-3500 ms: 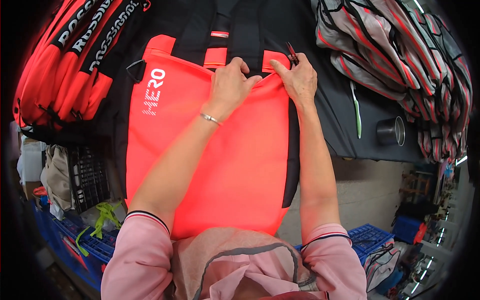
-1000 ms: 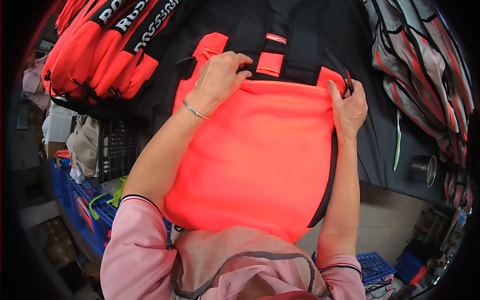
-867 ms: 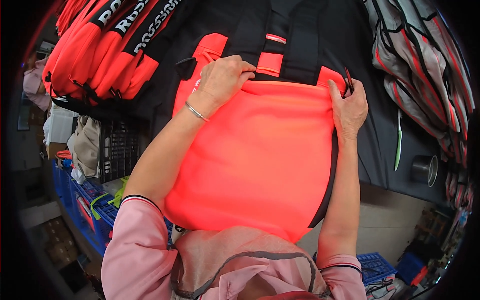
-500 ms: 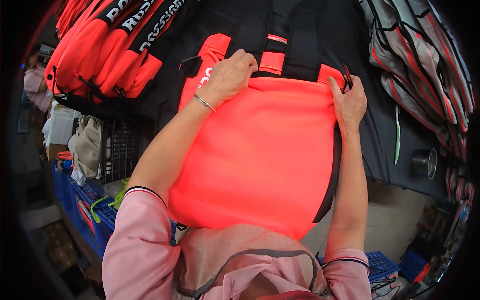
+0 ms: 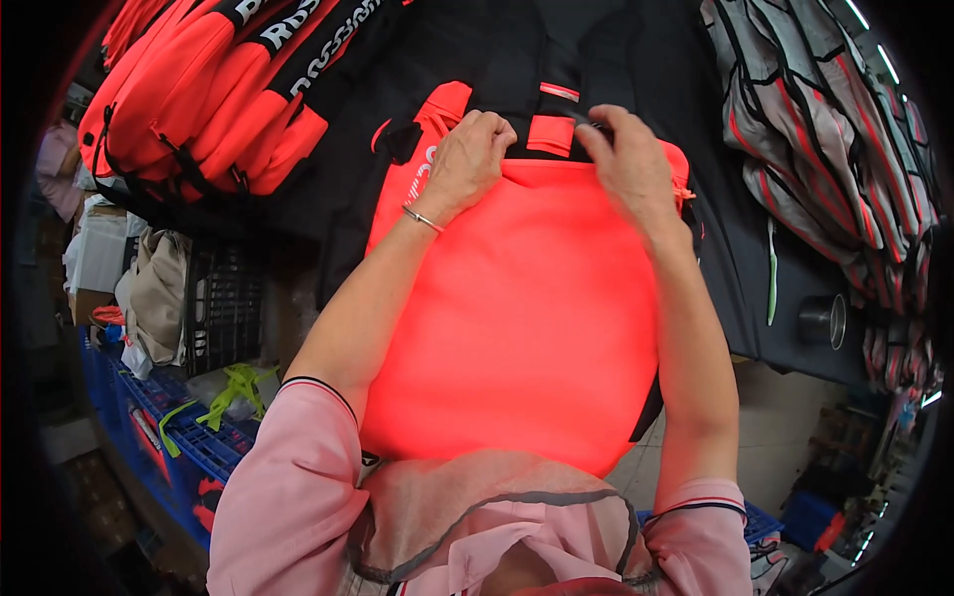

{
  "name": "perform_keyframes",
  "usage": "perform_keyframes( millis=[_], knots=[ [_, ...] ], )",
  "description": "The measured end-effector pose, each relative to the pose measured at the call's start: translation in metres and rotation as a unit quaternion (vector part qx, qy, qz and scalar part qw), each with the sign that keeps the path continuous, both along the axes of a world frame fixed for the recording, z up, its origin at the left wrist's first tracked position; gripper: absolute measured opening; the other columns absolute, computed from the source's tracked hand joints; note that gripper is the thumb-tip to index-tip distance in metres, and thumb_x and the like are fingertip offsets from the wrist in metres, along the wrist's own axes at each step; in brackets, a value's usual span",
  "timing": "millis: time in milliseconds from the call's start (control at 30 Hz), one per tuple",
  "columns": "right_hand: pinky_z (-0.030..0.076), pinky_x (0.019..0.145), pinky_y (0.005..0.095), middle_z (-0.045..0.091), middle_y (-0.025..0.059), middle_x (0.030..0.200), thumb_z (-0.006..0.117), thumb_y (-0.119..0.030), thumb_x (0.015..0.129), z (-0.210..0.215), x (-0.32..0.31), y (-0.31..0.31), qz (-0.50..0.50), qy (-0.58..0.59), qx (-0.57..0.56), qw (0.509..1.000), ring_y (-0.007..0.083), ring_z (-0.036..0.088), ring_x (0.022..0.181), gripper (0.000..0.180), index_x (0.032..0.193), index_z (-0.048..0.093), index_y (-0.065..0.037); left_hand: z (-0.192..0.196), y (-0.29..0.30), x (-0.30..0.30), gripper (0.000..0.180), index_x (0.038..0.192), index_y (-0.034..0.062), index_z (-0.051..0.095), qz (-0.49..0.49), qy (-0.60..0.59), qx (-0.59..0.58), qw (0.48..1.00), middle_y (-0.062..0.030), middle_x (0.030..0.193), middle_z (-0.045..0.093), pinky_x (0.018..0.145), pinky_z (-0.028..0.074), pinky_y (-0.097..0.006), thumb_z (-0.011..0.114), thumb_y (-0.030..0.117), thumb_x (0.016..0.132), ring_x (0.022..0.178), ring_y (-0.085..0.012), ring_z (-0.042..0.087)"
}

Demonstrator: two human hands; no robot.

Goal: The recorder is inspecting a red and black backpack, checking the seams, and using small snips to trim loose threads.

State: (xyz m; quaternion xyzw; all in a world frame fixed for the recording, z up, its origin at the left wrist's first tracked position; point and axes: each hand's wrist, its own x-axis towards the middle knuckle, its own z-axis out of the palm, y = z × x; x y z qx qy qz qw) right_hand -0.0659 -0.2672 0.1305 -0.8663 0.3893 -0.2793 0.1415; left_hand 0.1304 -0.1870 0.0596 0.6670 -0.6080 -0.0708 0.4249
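Note:
A bright red-orange backpack [image 5: 517,318] lies in front of me on dark cloth, its black shoulder straps stretching away from me. My left hand [image 5: 465,164] is closed, fingertips pinching the far edge of the red-orange panel. Beside it, my right hand [image 5: 633,164] hovers over or touches the same edge near a strap. Motion blurs its fingers; the thumb looks apart from them, and the palm side is hidden. A small red-orange cord pull [image 5: 684,195] sticks out at the backpack's right side. Between the straps sits a red-orange patch [image 5: 551,134].
Several red-orange backpacks [image 5: 189,109] are stacked at the far left. Grey bags with red trim [image 5: 795,129] hang at the right, near a metal cup [image 5: 822,321]. Left of me stand a black crate [image 5: 225,303] and blue crates [image 5: 189,422].
My right hand has left the backpack's right corner and moved left toward the straps. A dark red slender item beside that hand no longer shows. My left hand keeps its place on the edge.

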Motion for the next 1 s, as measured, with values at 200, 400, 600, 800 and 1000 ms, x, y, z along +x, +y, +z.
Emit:
perform_keyframes(
  millis=[200,400,600,800,1000],
  knots=[
    [0.046,0.076,0.0403,0.062,0.0100,0.090,0.072,-0.024,0.088,-0.031,0.017,-0.006,0.095,0.029,-0.011,0.995,0.0292,0.061,0.087,0.023,0.095,0.064,-0.004,0.001,0.001,-0.004,0.010,0.091,0.0011,0.061,0.018,0.003,-0.008,1.000,-0.0108,0.083,0.059,0.070,0.049,-0.039,0.062,0.011,0.093,0.078,-0.0274,0.060],
    [0.043,0.076,0.0378,0.061,0.0059,0.089,0.073,-0.024,0.086,-0.043,0.027,-0.018,0.158,0.037,-0.070,0.984,0.0252,0.060,0.086,0.021,0.092,0.063,-0.006,0.000,0.000,-0.003,0.009,0.091,0.0018,0.061,0.018,-0.009,-0.023,1.000,-0.0106,0.083,0.059,0.069,0.049,-0.040,0.063,0.010,0.093,0.077,-0.0282,0.060],
    [0.042,0.075,0.0379,0.060,0.0050,0.088,0.073,-0.024,0.086,-0.048,0.029,-0.021,0.158,0.059,-0.082,0.982,0.0248,0.060,0.086,0.021,0.092,0.063,-0.007,-0.001,-0.001,-0.004,0.009,0.091,0.0020,0.061,0.020,-0.017,-0.027,0.999,-0.0110,0.084,0.059,0.069,0.049,-0.039,0.063,0.010,0.093,0.076,-0.0284,0.060],
    [0.044,0.076,0.0384,0.062,0.0059,0.092,0.073,-0.025,0.086,-0.043,0.021,-0.016,0.125,0.064,-0.059,0.988,0.0253,0.061,0.088,0.023,0.097,0.063,-0.007,0.015,0.015,-0.009,0.013,0.089,0.0013,0.061,-0.006,0.062,-0.071,0.996,-0.0131,0.087,0.059,0.073,0.052,-0.039,0.065,0.013,0.091,0.084,-0.0303,0.063],
    [0.052,0.076,0.0410,0.064,0.0099,0.098,0.079,-0.024,0.082,-0.045,0.017,-0.007,-0.032,-0.113,0.011,0.993,0.0290,0.064,0.092,0.034,0.103,0.063,-0.005,0.020,0.083,-0.041,0.009,0.078,0.0011,0.058,-0.309,0.009,-0.057,0.949,-0.0113,0.083,0.063,0.072,0.053,-0.035,0.059,-0.001,0.087,0.087,-0.0249,0.067]
  ],
)
